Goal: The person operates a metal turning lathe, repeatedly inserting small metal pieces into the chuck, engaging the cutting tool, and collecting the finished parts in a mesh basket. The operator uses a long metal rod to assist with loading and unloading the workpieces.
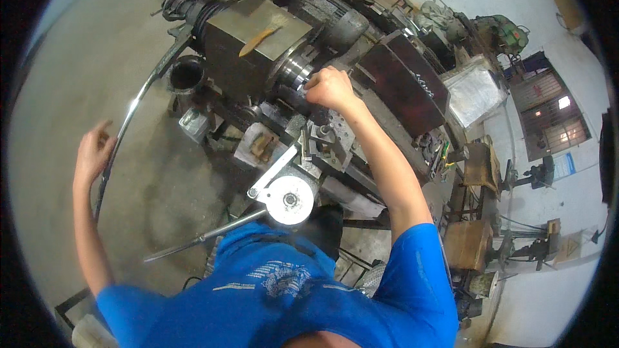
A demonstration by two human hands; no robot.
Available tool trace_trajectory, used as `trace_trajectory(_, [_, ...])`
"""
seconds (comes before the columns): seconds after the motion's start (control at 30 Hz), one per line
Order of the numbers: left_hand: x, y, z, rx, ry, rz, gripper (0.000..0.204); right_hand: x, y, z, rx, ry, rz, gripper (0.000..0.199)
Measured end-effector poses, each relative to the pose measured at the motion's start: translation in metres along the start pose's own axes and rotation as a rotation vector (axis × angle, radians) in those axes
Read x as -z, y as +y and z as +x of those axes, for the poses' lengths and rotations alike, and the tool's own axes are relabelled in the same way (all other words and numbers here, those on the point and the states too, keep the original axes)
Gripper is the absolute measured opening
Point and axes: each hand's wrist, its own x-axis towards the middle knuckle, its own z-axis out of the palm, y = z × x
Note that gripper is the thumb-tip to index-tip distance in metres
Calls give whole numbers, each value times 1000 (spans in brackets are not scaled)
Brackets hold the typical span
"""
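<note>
A lathe-like machine fills the middle, with a bright metal spindle [295, 72] at the front of its box-shaped head [235, 35]. My right hand [330, 89] is at this spindle, fingers pinched together. A bit of shiny metal shows by its fingertips, but what they hold is mostly hidden. Out to the left, my left hand [95, 153] is raised with its fingers apart, beside a long metal lever rod [134, 104]. Whether the fingertips touch the rod I cannot tell. A wooden-handled brush or scraper [259, 41] lies on top of the head.
Close to my body are a white round handwheel [289, 200] and a slanting metal bar [206, 236]. The tool slide [325, 142] sits below my right hand. A dark red metal box [403, 84] stands to the right. Other machines [535, 245] line the right wall.
</note>
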Motion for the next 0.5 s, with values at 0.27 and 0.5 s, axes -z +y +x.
trace_trajectory(0.27, [-29,-26,-38,166,-64,96,24,12,-6,3,-75,-136,81,33])
trace_trajectory(0.5, [-43,-41,-29,79,124,338,9,7,-5,6,-14,-117,24,44])
